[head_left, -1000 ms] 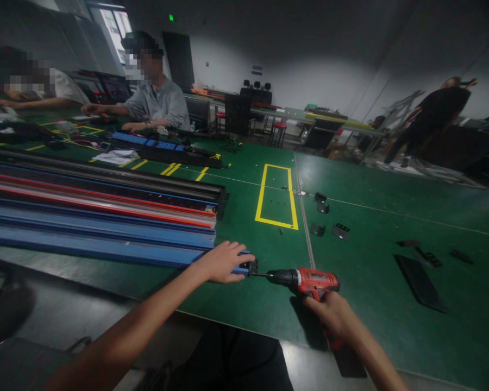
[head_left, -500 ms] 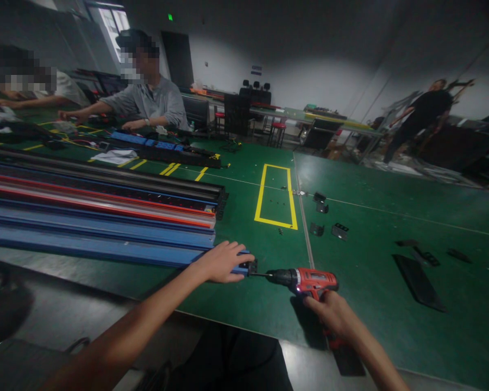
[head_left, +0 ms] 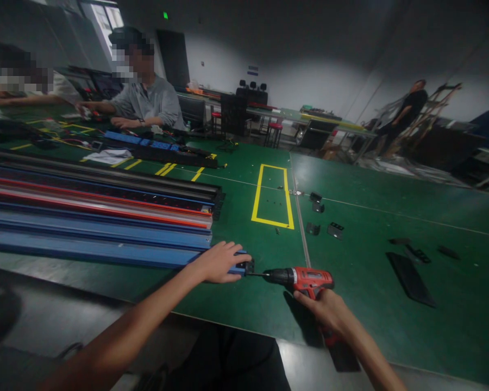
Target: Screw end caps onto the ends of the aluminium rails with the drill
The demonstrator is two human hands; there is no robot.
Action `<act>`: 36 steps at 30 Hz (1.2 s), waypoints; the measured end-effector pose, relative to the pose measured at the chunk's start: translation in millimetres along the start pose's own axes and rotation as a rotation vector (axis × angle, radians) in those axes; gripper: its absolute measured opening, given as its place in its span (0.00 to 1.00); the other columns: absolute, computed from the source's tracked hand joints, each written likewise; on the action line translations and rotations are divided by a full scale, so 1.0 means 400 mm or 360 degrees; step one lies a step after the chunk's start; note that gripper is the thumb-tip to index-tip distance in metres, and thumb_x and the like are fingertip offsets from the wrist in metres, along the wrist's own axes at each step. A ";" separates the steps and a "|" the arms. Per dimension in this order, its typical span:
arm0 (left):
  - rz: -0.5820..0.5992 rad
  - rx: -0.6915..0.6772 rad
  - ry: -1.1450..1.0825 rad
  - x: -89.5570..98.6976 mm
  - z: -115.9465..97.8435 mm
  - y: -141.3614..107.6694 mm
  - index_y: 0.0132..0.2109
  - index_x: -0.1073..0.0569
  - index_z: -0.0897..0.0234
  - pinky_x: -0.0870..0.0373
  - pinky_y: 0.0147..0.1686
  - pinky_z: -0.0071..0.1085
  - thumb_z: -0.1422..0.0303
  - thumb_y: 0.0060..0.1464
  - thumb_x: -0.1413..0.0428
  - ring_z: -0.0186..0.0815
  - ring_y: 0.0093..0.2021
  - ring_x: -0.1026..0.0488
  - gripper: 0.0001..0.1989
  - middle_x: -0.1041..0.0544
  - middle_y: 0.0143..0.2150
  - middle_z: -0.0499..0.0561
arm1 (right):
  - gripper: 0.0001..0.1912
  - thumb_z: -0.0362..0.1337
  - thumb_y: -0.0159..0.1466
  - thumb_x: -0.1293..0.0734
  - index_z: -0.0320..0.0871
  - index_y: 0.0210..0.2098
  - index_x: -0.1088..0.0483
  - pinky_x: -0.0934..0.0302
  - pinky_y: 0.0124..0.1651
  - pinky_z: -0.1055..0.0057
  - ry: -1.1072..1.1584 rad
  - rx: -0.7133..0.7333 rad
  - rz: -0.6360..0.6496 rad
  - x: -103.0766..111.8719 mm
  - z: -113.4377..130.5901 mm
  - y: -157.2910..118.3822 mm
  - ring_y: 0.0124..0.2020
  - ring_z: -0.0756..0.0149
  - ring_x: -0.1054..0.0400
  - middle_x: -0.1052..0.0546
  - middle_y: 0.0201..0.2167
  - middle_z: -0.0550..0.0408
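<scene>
My left hand (head_left: 223,263) is wrapped over the right end of the nearest blue rail (head_left: 146,257), beside a small black end piece (head_left: 248,266). My right hand (head_left: 326,310) grips the handle of a red and black power drill (head_left: 313,278). The drill lies level, and its long bit points left, with the tip at the black end piece. Whether a screw sits at the tip is too small to tell. Behind the blue rail, more blue, red and black rails (head_left: 106,202) lie side by side on the green table (head_left: 244,304).
Small black brackets (head_left: 334,230) and a long black plate (head_left: 409,278) lie to the right. Yellow tape (head_left: 257,193) marks a rectangle with tiny parts inside. At the far left, a person in grey (head_left: 158,103) works near cables; another person (head_left: 409,111) stands at the back right.
The view has shifted slightly, moving the table scene a little left. My hands, the drill and the rail keep their places relative to each other. The standing person's pose has changed.
</scene>
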State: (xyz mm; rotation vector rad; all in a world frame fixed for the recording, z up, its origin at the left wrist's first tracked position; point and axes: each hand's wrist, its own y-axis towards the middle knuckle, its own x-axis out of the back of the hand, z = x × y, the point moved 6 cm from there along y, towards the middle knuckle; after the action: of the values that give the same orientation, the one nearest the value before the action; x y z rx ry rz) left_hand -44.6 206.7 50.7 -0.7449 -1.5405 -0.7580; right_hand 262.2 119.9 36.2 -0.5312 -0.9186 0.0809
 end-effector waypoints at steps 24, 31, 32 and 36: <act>0.0005 0.0005 -0.0039 -0.004 0.001 -0.002 0.66 0.33 0.50 0.34 0.47 0.40 0.53 0.63 0.42 0.48 0.50 0.28 0.27 0.27 0.56 0.55 | 0.12 0.43 0.61 0.33 0.43 0.25 0.32 0.45 0.27 0.72 0.0014 -0.0002 -0.0084 -0.001 -0.007 0.002 0.24 0.67 0.35 0.27 0.21 0.57; 0.0010 0.0009 -0.0028 -0.011 0.005 -0.001 0.65 0.34 0.50 0.33 0.46 0.41 0.53 0.62 0.41 0.48 0.50 0.28 0.27 0.27 0.57 0.55 | 0.11 0.44 0.62 0.33 0.43 0.28 0.30 0.44 0.29 0.72 -0.0046 0.0033 -0.0075 -0.014 -0.023 0.018 0.25 0.67 0.33 0.25 0.22 0.57; 0.0010 0.0008 -0.0028 -0.010 0.005 -0.001 0.66 0.34 0.50 0.33 0.46 0.41 0.53 0.63 0.41 0.48 0.50 0.28 0.27 0.27 0.57 0.55 | 0.12 0.45 0.62 0.33 0.44 0.29 0.30 0.44 0.29 0.72 -0.0057 0.0034 -0.0078 -0.015 -0.027 0.021 0.25 0.66 0.33 0.25 0.23 0.56; 0.0002 0.0009 -0.0035 -0.005 0.002 -0.001 0.65 0.34 0.50 0.33 0.46 0.41 0.53 0.62 0.41 0.48 0.50 0.28 0.27 0.27 0.56 0.55 | 0.13 0.47 0.62 0.33 0.44 0.29 0.30 0.43 0.28 0.72 -0.0093 0.0011 -0.0079 -0.017 -0.033 0.024 0.24 0.66 0.33 0.25 0.22 0.56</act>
State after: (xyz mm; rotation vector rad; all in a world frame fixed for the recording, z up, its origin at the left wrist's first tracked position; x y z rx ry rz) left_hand -45.3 207.2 48.5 -0.7524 -1.5616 -0.7469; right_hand 269.9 121.1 20.2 -0.5017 -0.9876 0.0546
